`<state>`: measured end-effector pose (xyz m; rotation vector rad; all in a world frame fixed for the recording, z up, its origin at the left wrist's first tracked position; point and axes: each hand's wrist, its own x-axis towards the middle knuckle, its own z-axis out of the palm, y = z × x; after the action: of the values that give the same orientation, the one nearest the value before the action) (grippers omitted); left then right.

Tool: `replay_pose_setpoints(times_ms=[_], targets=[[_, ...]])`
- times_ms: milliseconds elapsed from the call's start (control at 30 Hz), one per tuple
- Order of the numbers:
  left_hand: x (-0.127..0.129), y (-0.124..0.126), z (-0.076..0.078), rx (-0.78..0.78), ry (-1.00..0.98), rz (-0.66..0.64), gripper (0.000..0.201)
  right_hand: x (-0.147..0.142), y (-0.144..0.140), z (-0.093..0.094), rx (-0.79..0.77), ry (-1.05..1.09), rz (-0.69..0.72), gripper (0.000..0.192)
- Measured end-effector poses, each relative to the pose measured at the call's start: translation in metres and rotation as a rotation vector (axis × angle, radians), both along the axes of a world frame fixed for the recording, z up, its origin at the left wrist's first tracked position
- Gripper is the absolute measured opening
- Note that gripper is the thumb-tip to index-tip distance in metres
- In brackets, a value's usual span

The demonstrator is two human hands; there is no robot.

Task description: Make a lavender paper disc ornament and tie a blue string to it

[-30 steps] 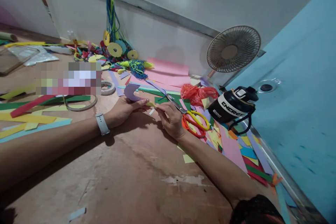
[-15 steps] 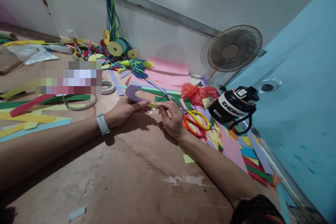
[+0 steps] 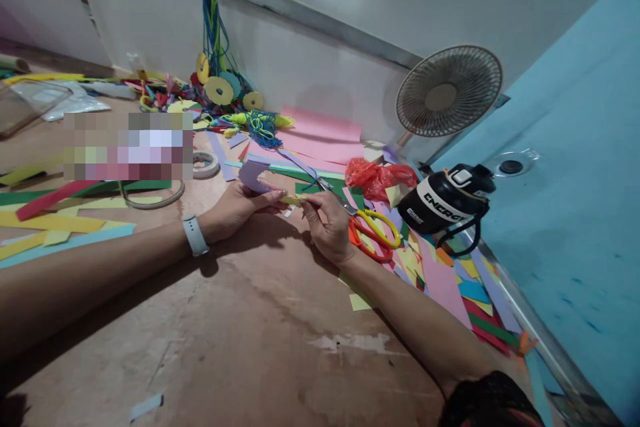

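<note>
Well, at the far left a clear plastic bag [image 3: 75, 105] lies toward the back of the wooden table [image 3: 225, 333]. Nearer, a red paper strip [image 3: 55, 199] lies slantwise above yellow paper strips [image 3: 55, 221], with a light blue paper strip [image 3: 75, 243] at their near edge. A pixelated patch hides whatever is just behind them. Right of it come a thin hoop [image 3: 160, 205] and a roll of white tape [image 3: 209, 170]. Behind these, blue and neon-yellow cords [image 3: 213, 27] hang down the white wall panel, with yellow paper discs [image 3: 212, 88] at their foot.

At the centre, the left hand [image 3: 237, 207], with a pale watch strap [image 3: 195, 235] on its wrist, is closed around a curved purple paper piece [image 3: 250, 175], which stands up above its fingers. A small yellow paper piece [image 3: 293, 199] bridges the two hands, raised over the table; the right hand [image 3: 325, 223] pinches its right end between thumb and forefinger.

Just beyond the right hand lie scissors [image 3: 356, 211] with one yellow and one red handle loop. Farther right are a crumpled red plastic bag [image 3: 380, 177], a black bottle [image 3: 420, 210] whose white band reads "ENERGY", scattered paper scraps [image 3: 440, 273] and, behind, a fan [image 3: 445, 93].
</note>
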<state>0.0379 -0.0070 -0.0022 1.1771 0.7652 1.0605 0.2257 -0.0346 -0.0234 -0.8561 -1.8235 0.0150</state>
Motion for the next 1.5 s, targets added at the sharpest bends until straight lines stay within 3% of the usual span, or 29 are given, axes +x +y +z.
replay_pose_setpoints(times_ms=[300,800,1100,1500], targets=[[-0.002,0.002,-0.005,-0.034,-0.019,-0.012,0.023,0.000,0.000,-0.002,-0.043,0.015,-0.029,0.011],[0.000,0.001,0.001,-0.038,0.035,0.038,0.027,0.003,0.001,-0.003,0.072,-0.075,0.028,0.016],[-0.001,0.003,-0.004,-0.062,-0.017,0.035,0.027,0.008,0.002,-0.003,0.096,-0.167,0.014,0.017],[-0.001,0.002,-0.003,-0.018,-0.002,0.028,0.029,0.009,0.005,-0.004,0.039,-0.149,0.023,0.014]])
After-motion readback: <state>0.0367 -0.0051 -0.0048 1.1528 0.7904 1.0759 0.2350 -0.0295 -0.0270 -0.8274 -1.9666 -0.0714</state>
